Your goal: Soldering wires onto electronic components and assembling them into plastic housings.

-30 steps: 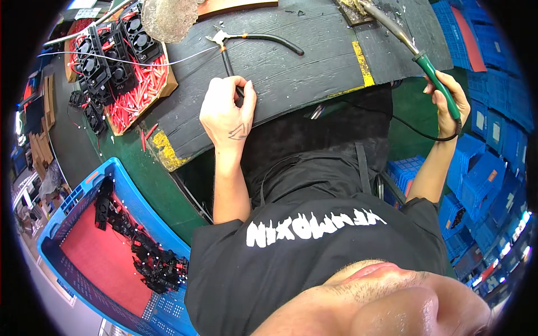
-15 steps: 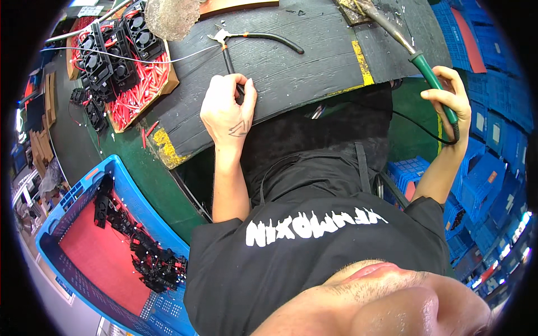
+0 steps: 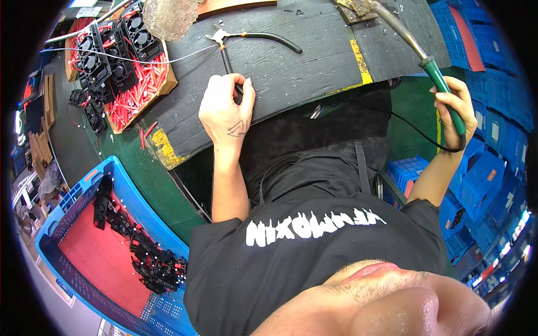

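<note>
My left hand (image 3: 225, 109) rests at the near edge of the dark workbench (image 3: 314, 73), its fingers closed round one black handle of a pair of cutting pliers (image 3: 220, 37). The pliers lie spread, jaws toward the far side. A thin grey wire (image 3: 140, 60) runs from the left to the pliers' head. Off the bench's right side, my right hand (image 3: 460, 109) grips a soldering iron (image 3: 439, 79) by its green handle. The iron's metal shaft slants up and left to a dirty, yellowish pad (image 3: 356, 10) at the far edge; its tip is hard to make out.
Small black fans (image 3: 115, 53) lie over red sleeved pieces (image 3: 140, 84) in a cardboard box at the left. A blue crate (image 3: 140, 204) with a red lining holds black wired parts (image 3: 154, 257). Stacked blue crates (image 3: 493, 134) stand at the right. The iron's cord (image 3: 417, 126) hangs beside the bench.
My right hand has moved slightly down and right, drawing the soldering iron's handle with it. My left hand and the pliers are nearly unchanged.
</note>
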`<control>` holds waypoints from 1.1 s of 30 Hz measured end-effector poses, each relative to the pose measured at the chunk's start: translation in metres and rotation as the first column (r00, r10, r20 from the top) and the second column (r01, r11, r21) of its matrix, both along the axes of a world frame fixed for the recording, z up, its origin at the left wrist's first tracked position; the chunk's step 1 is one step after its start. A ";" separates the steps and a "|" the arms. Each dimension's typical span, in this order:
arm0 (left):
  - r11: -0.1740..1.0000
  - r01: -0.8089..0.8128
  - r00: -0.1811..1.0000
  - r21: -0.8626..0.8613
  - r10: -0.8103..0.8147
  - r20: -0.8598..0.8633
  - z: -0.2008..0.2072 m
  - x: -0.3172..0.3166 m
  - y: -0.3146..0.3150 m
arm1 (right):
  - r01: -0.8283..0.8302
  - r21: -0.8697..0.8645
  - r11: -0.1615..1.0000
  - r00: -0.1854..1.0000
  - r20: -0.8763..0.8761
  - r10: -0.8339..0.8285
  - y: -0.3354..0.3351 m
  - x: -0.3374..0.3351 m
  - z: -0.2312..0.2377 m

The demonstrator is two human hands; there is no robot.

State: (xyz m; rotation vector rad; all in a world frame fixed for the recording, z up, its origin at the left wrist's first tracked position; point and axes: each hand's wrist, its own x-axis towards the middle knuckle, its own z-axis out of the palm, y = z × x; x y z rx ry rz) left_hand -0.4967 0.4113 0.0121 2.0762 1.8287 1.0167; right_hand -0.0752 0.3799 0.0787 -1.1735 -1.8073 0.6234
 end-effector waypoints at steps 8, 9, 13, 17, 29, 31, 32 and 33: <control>1.000 0.008 1.000 0.008 -0.009 0.017 -0.003 0.001 0.001 | 0.004 -0.114 0.993 0.980 -0.197 -0.027 0.005 0.009 -0.029; 1.000 0.003 1.000 0.006 -0.003 0.011 -0.002 0.001 0.001 | 0.002 -0.115 0.993 0.980 -0.199 -0.025 0.005 0.010 -0.030; 1.000 -0.001 1.000 0.001 0.001 0.018 -0.001 0.001 0.001 | 0.026 -0.239 0.971 0.946 -0.306 -0.101 0.006 0.009 -0.031; 1.000 0.001 1.000 -0.001 -0.001 0.022 -0.001 0.001 0.001 | 0.076 -0.258 0.963 0.926 -0.341 -0.164 0.007 0.009 -0.035; 1.000 0.001 1.000 0.000 -0.001 0.008 -0.003 0.001 0.001 | 0.157 -0.332 0.930 0.952 -0.201 -0.232 -0.007 -0.004 -0.014; 1.000 0.001 1.000 0.014 -0.001 0.000 -0.002 0.001 0.001 | 0.173 -0.381 0.908 0.976 -0.058 -0.210 -0.004 -0.008 0.002; 1.000 0.000 1.000 0.015 0.000 -0.003 -0.002 0.000 0.000 | 0.171 -0.380 0.909 0.976 -0.061 -0.209 0.000 -0.005 0.004; 1.000 0.000 1.000 0.015 0.000 0.003 -0.002 0.001 0.001 | 0.094 -0.322 0.942 0.995 0.011 -0.096 0.005 -0.004 0.007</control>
